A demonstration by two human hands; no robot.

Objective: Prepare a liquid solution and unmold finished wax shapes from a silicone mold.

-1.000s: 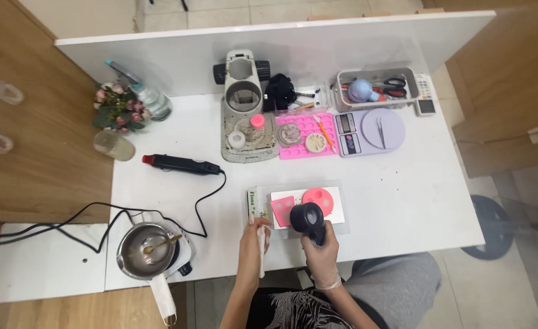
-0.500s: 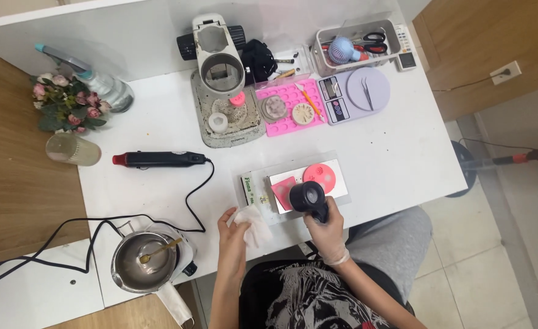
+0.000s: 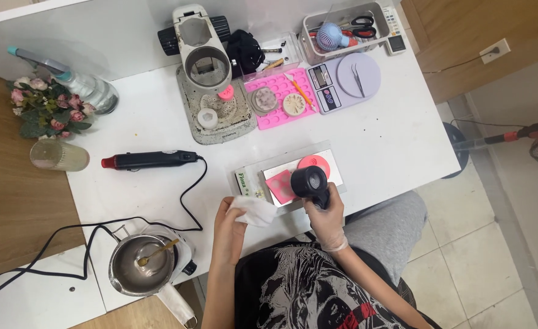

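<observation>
On the white table (image 3: 159, 122), a metal tray (image 3: 336, 159) lies at twelve o'clock from both hands. Left hand (image 3: 229, 228) fingers pinch a white tissue (image 3: 253, 210); right hand (image 3: 327, 216) clamps a black blower (image 3: 310, 181) over the tray, the nearer hand.

Bright, even light falls from overhead on the glossy white worktop (image 3: 390, 146), which shows a soft sheen but no harsh glare. Shadows are short and faint, as under the black corded heat gun (image 3: 150, 159). Focus is sharp throughout, without motion blur. Straight edges bow slightly towards the frame's corners.
</observation>
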